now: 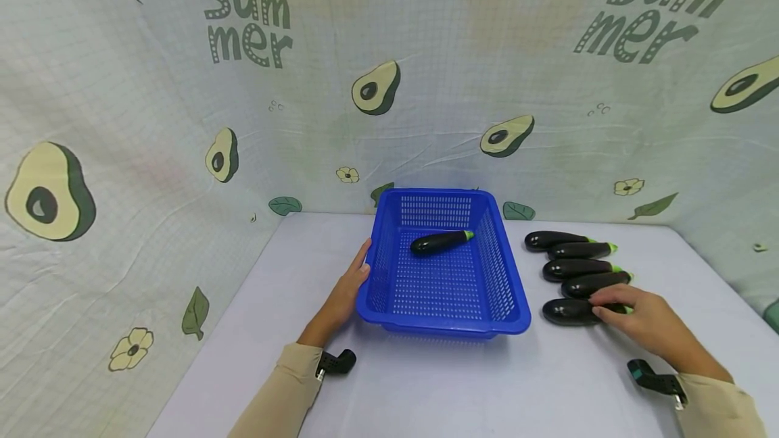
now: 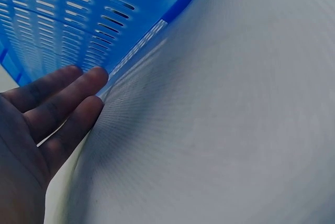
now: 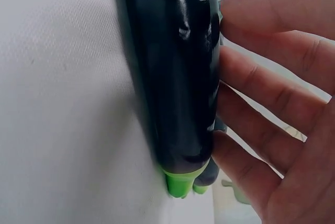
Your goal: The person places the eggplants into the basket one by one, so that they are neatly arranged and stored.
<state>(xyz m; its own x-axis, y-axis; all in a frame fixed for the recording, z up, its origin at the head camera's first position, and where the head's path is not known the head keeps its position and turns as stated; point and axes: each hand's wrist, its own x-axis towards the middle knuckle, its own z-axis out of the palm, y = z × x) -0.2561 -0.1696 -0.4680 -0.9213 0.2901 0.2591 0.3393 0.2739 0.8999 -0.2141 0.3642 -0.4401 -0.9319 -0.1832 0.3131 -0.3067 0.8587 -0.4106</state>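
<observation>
A blue plastic basket (image 1: 447,320) with slotted walls stands mid-table, and one dark eggplant (image 1: 439,242) with a green stem lies inside. My left hand (image 1: 345,293) is against its left side; three fingers (image 2: 78,90) show extended there in the left wrist view. To the right, my right hand (image 1: 651,323) is over the stem half of the nearest eggplant (image 1: 566,312). The right wrist view has the fingertips along one edge of this glossy eggplant (image 3: 170,77), the fingers only slightly bent. It lies on the table, part of it hidden by the hand in the head view.
Several more eggplants (image 1: 578,270) lie in a rough column right of the basket, stems pointing right. The white tabletop (image 1: 450,391) ends at a hanging cloth (image 1: 426,147) printed with avocados, at the back and on both sides.
</observation>
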